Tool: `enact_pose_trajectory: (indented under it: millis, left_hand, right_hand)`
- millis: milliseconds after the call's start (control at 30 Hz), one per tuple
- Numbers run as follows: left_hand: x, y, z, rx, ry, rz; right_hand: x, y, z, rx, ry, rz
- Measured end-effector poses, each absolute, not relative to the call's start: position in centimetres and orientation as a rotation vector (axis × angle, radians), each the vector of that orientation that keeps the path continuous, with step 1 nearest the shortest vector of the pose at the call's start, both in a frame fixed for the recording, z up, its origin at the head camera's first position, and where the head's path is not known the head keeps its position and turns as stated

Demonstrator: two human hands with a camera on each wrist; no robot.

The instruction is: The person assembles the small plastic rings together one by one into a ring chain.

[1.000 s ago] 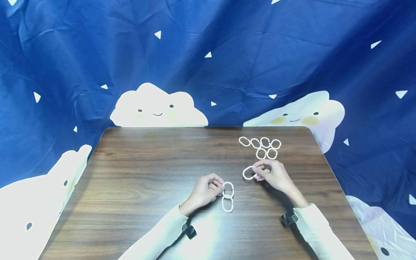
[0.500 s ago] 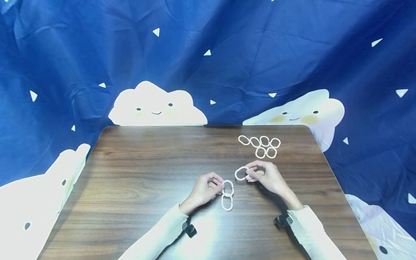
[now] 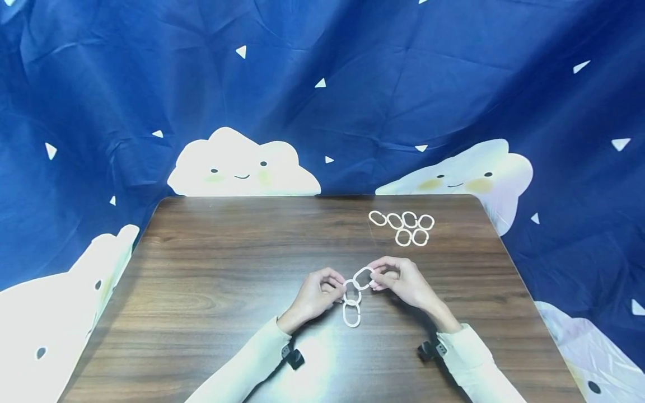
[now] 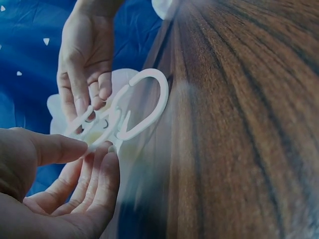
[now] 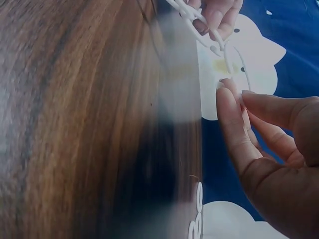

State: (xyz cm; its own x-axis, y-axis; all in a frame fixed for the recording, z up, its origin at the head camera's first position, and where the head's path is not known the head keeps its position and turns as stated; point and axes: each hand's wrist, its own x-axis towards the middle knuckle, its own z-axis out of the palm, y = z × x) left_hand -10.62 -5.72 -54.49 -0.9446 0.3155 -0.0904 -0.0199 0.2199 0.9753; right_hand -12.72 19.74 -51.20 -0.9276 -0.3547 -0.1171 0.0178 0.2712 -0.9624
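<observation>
In the head view my left hand (image 3: 316,295) pinches a white plastic C-shaped chain link (image 3: 360,296) between thumb and fingers. A second link (image 3: 351,326) is hooked through that one and hangs toward the front of the table. My right hand (image 3: 403,282) pinches a third link (image 3: 363,268) by its right end. The left end of this third link overlaps the top of the left-held link. Seen from the left wrist, the dangling link (image 4: 165,94) shows as a large oval at the table side, while the other two cross between the hands.
Several loose white links (image 3: 403,230) lie grouped at the back right of the brown wooden table (image 3: 242,240). Behind the table hangs a blue curtain (image 3: 363,84) with clouds and white triangles. A small black wrist camera (image 3: 294,358) sits at the left cuff.
My right hand has moved left and slightly toward the front with its link, bringing it up to the left-held link. The left hand has stayed nearly still.
</observation>
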Motion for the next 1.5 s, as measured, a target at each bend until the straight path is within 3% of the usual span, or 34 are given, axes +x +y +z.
enact_pose_trajectory:
  millis: [1500]
  left_hand:
    - [-10.3,-5.9,-54.3,0.308,2.213,1.819]
  right_hand:
    - [-12.3,17.9,-52.1,-0.337,2.159,-1.667]
